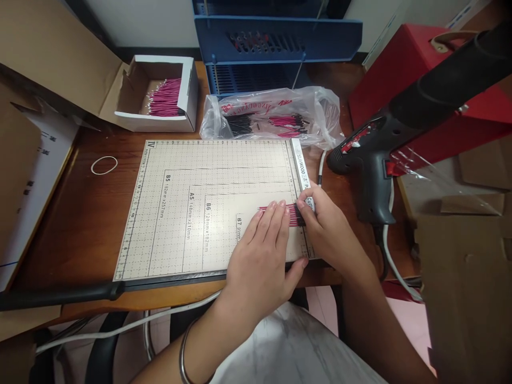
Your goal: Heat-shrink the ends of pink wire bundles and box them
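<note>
A row of pink wires with black ends (295,216) lies on the cream cutting board (176,213), near its right edge. My left hand (264,245) rests flat over the wires, palm down, fingers stretched out and close together. At the metal ruler strip (301,165), my right hand (324,224) has its thumb and fingers pressed together beside the black ends. What sits between those fingertips is too small to make out. The board's black handle (80,293) runs along the front edge at the left.
A white box (188,101) of pink wires and a plastic bag (328,117) of wires stand behind the board. A rubber band (104,165) lies left. At the right are a black heat gun (372,160), a red case (420,69) and cables. A blue rack (280,40) is at the back.
</note>
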`<action>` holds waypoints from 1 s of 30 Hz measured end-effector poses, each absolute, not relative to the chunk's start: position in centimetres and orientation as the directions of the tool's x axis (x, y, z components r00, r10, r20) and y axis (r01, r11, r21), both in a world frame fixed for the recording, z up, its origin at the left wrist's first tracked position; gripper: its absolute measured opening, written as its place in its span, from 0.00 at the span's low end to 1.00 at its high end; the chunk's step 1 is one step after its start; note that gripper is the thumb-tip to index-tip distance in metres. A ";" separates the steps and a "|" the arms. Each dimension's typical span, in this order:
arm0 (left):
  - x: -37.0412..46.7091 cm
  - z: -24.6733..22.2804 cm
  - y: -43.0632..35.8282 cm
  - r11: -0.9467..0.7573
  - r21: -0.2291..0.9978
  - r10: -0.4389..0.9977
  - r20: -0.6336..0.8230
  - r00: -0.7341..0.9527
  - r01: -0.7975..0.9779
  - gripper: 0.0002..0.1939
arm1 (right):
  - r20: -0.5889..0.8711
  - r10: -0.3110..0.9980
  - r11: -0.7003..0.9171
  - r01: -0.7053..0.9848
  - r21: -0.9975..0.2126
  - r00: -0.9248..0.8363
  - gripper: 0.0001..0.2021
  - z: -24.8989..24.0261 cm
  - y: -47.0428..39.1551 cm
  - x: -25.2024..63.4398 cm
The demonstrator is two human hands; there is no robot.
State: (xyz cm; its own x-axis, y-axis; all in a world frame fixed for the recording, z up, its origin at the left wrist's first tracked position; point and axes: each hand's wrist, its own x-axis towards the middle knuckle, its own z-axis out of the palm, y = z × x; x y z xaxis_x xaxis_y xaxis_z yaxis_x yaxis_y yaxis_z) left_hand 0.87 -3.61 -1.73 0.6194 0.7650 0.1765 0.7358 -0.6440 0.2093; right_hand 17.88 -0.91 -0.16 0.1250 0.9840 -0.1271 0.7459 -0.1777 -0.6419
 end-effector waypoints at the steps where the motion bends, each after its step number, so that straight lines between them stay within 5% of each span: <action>1: 0.9 -1.7 -3.6 -0.642 0.207 0.766 0.171 0.619 0.738 0.40 | -0.130 0.986 -0.165 0.743 -0.648 0.105 0.14 -0.2 -0.9 17.9; 24: 1.1 -1.4 -3.5 -0.632 0.256 0.774 0.166 0.611 0.731 0.38 | -0.147 0.979 -0.205 0.719 -0.665 0.143 0.32 -0.3 -3.4 17.9; 30: 1.1 -1.5 -3.6 -0.627 0.251 0.779 0.179 0.601 0.737 0.39 | -0.144 0.965 -0.260 0.710 -0.655 0.220 0.29 -0.5 -1.5 17.3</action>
State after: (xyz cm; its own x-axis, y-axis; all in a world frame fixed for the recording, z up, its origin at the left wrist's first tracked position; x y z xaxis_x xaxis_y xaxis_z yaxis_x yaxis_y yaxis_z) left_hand 1.09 -3.60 -1.50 0.6011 0.7789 0.1788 0.7375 -0.6269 0.2514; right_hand 17.27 -1.52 -0.52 0.2202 0.9648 -0.1437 0.7101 -0.2596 -0.6545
